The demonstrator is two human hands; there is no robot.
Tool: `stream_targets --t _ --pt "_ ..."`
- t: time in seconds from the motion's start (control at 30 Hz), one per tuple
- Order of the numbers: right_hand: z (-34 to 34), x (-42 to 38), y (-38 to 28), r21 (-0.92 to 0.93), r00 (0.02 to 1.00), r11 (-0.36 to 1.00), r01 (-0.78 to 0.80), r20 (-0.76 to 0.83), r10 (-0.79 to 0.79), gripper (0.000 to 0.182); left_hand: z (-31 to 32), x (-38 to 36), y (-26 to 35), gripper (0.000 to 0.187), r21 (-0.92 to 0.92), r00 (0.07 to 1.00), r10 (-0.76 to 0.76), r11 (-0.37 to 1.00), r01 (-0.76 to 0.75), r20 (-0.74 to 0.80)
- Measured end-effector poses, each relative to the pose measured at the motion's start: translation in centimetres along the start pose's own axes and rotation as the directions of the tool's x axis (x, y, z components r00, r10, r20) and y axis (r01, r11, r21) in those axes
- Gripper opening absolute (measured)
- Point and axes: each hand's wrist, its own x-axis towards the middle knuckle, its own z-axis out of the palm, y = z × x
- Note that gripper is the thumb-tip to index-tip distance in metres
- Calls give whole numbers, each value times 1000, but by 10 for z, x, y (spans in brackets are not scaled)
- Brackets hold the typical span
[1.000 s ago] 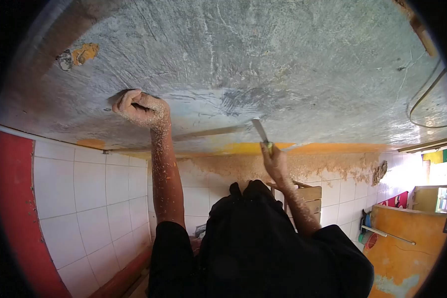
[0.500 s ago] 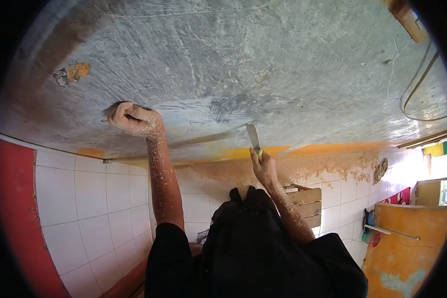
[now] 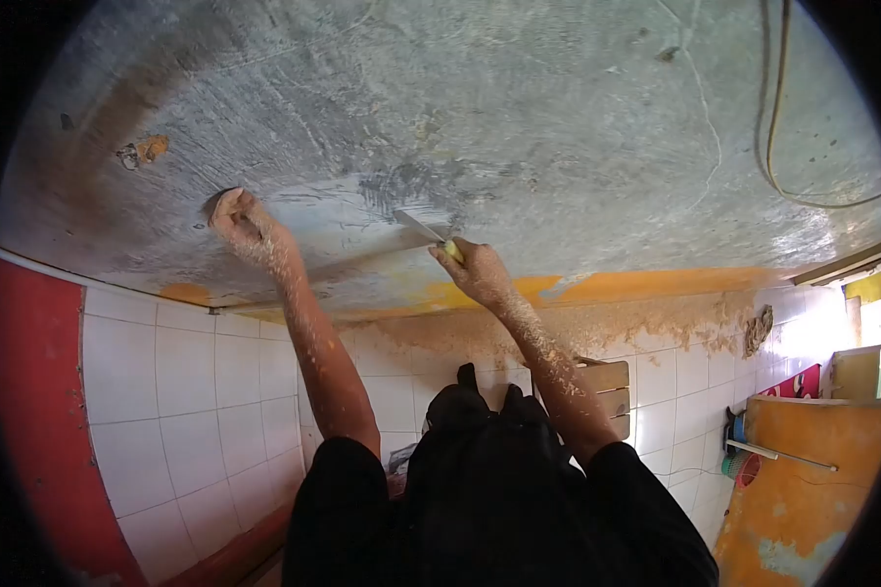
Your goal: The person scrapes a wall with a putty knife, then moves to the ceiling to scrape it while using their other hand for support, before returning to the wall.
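The right hand (image 3: 475,271) grips a scraper (image 3: 423,228), its blade flat against the grey ceiling (image 3: 558,108), while the left hand (image 3: 240,220), curled in a fist holding nothing visible, presses on the ceiling well apart to its left.

Both arms are stretched straight up overhead, bare from the shoulder and speckled with pale dust. The left hand (image 3: 240,220) is balled into a fist, knuckles pressed upward, wrist bent slightly back. The right hand (image 3: 475,272) sits lower and off to the right of it, fingers wrapped tight in a closed grip, forearm angled inward from the elbow.
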Motion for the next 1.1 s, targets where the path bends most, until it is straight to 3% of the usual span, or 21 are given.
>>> stream_targets --t 0.1,0.17,0.23,0.3,0.37,0.43,0.47,0.53,0.6,0.7,0.73,0.8,0.83,0.9,0.93,1.0,1.07,1.1 --pt "-4 -27 43 23 994 994 -103 -20 103 43 -36 -23 34 28 204 977 -127 975 91 171" --pt "-21 -39 84 33 988 989 -145 -37 147 42 -71 -61 16 29 171 938 -221 969 180 267" --pt "-26 -27 76 -18 995 995 -96 -15 95 43 -93 -91 49 32 324 740 -596 799 507 312" --pt "-19 -6 33 -81 1000 997 15 -8 -16 43 -118 -143 35 33 364 698 -620 781 507 359" --pt "-22 -4 22 29 999 999 -30 43 28 43 -151 -200 8 32 435 646 -597 798 418 475" --pt "-22 -19 45 109 992 986 -124 44 120 43 -145 -221 42 30 530 423 -828 561 636 369" --pt "-27 -33 76 121 986 979 -166 28 164 43 -145 -232 51 29 505 395 -844 534 678 362" --pt "-49 -63 120 428 959 870 -245 -27 283 42 -148 -245 58 28 496 348 -862 499 710 369" --pt "-83 -75 146 595 867 645 -479 208 452 42 -150 -247 60 27 554 297 -865 490 673 404" --pt "-109 -51 115 628 952 720 -296 128 280 42 -140 -243 37 28 587 237 -861 485 648 450" --pt "-104 -46 116 670 981 717 -193 106 165 44 -132 -238 28 28 541 299 -813 562 625 500" --pt "-108 -48 117 767 974 600 -227 173 146 45 -100 -223 10 27 412 422 -689 706 576 590" --pt "-111 -54 120 810 970 534 -243 201 135 46 -81 -215 2 27 397 450 -694 704 589 563" --pt "-109 -67 141 759 947 567 -320 233 223 46 -34 -190 12 30 203 601 -687 711 674 409" --pt "-110 -70 155 735 931 573 -362 248 268 47 -20 -184 -1 36 204 588 -709 689 696 389" --pt "-132 -52 125 701 963 661 -270 192 190 47 -10 -173 -36 49 209 549 -768 627 751 330" --pt "-155 -31 89 734 996 672 -93 71 61 48 -15 -180 -64 57 160 602 -731 669 726 321" --pt "-167 -28 75 766 989 627 -145 105 101 48 -14 -183 -73 58 151 595 -743 655 740 306"
